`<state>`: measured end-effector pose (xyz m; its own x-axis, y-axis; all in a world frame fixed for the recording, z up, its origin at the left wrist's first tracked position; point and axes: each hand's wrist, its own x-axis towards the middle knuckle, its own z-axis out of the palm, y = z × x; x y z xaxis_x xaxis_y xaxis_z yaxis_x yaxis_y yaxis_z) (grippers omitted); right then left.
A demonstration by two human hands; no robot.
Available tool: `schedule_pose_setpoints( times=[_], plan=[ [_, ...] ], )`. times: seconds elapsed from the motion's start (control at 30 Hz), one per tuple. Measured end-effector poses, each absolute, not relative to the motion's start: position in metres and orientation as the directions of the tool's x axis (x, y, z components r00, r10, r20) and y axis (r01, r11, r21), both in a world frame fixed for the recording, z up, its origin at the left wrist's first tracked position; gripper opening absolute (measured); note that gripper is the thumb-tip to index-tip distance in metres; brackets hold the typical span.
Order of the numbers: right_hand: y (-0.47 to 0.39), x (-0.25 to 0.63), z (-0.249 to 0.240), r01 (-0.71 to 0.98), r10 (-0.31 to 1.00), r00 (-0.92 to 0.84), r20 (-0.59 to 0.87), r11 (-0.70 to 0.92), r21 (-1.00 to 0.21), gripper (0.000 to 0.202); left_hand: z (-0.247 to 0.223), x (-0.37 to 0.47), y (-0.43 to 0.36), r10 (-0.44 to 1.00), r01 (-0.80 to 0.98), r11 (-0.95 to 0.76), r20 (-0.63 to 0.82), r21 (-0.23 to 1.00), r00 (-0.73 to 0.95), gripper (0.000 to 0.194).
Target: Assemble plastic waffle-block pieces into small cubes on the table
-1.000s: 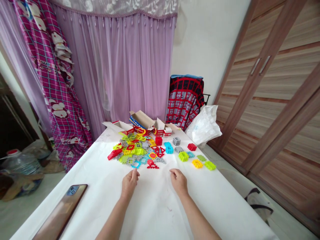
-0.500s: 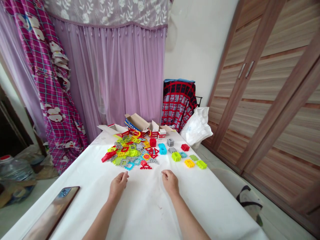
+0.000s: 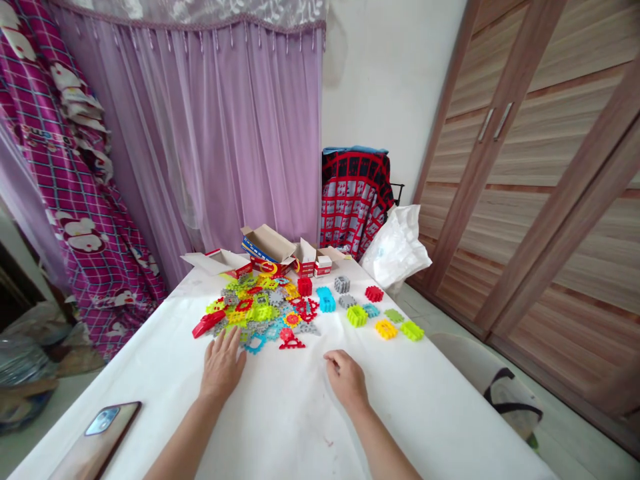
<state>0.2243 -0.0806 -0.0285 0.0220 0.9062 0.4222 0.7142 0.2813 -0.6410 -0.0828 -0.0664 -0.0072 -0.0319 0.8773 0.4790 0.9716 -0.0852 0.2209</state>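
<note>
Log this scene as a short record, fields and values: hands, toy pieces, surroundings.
left hand: open, palm down, fingertips at near edge of pile; contact unclear
right hand: loosely curled, no piece visible in it, nearest the red triangular piece
pile: mixed plastic pieces, red, yellow, lime, grey, blue
blocks: spread out right of pile; lime, yellow, red, blue, grey, green
boxes: open, behind pile
phone: camera side up, near left
surface: table, white covering
beyond table: white bag, right
</note>
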Motion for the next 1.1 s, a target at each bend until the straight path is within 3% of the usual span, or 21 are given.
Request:
schedule_pose_setpoints(
  times=[0.33,0.6,0.77,0.9,1.1],
  plan=[
    [-0.079,0.23,-0.036,0.69,0.929,-0.014,0.369,0.276,-0.669,0.029,-0.008,-0.087,-0.058,0.906,0.956,-0.159,0.421,0.247,0.042,0.029],
    [-0.081,0.231,-0.038,0.659,0.907,0.009,0.422,0.312,-0.684,0.028,-0.005,-0.088,-0.06,0.909,0.828,-0.263,0.415,0.495,0.04,0.028],
    [-0.072,0.221,-0.035,0.583,0.899,0.075,0.432,0.312,-0.75,0.029,-0.004,-0.08,-0.063,0.915,0.627,-0.221,0.381,0.747,-0.131,0.03],
    [-0.052,0.198,-0.026,0.53,0.882,0.081,0.464,0.357,-0.769,0.03,-0.006,-0.049,-0.059,0.915,0.345,-0.083,0.209,0.935,-0.345,0.051],
    [-0.036,0.166,-0.02,0.546,0.808,-0.047,0.588,0.513,-0.662,0.025,-0.002,-0.01,-0.053,0.949,-0.059,0.069,-0.084,0.996,-0.304,0.053]
  ],
)
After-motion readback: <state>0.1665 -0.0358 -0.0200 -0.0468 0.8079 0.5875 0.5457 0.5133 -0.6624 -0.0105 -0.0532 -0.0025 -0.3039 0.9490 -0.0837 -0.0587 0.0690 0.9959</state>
